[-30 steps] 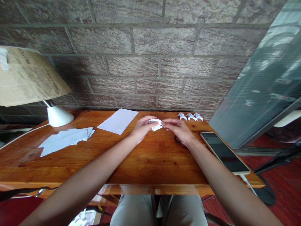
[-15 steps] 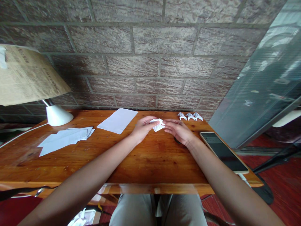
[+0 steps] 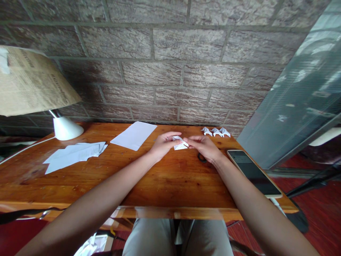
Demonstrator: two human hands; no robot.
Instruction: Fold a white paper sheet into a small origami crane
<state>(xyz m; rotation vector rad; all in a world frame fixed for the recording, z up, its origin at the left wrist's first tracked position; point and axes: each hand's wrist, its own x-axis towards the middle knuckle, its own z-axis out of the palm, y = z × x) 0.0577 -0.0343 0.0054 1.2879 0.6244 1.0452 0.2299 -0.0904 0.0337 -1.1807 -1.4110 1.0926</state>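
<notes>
Between my two hands, just above the wooden table, is a small piece of folded white paper [image 3: 181, 145]. My left hand [image 3: 163, 145] pinches its left side, thumb in front. From the right, my right hand [image 3: 204, 146] grips the other edge with thumb and fingertips. Parts of the paper are hidden behind my fingers. Beyond my right hand, three small folded paper figures [image 3: 216, 132] stand in a row near the table's back edge. Partly below my right wrist lies a small black ring-shaped thing [image 3: 201, 158].
A white sheet [image 3: 134, 136] and a pile of cut paper pieces [image 3: 76, 153] lie left on the wooden table [image 3: 170, 188]. A lamp [image 3: 66, 128] stands back left. At the right edge lies a phone [image 3: 253, 172] with a cable. A brick wall [image 3: 165, 74] rises behind.
The folded paper has turned between my fingers and shows a different face. My right thumb has come onto its front. More of the black ring shows below my right hand.
</notes>
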